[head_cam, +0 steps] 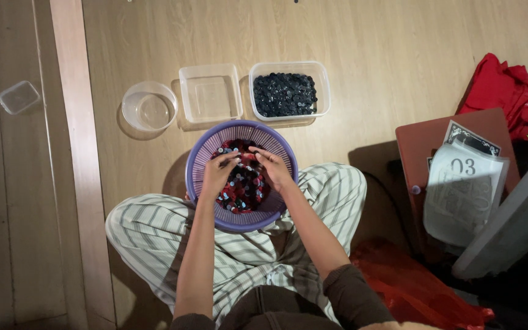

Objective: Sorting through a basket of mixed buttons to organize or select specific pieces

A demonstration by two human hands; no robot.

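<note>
A purple slotted basket (200, 157) rests between my crossed legs, holding a heap of small red, dark and light buttons (244, 189). Both of my hands are inside it. My left hand (218, 173) lies palm down on the buttons at the left, fingers bent toward the middle. My right hand (272, 167) reaches in from the right, its fingertips meeting the left ones over the pile. Whether either hand pinches a button is hidden by the fingers.
On the wooden floor beyond the basket stand a round clear bowl (149, 106), an empty square clear tub (210, 93) and a clear tub full of dark buttons (285, 95). A small lid (18, 96) lies far left. Red cloth (508, 91), a brown board with papers (464, 177) and a red bag (417, 287) lie right.
</note>
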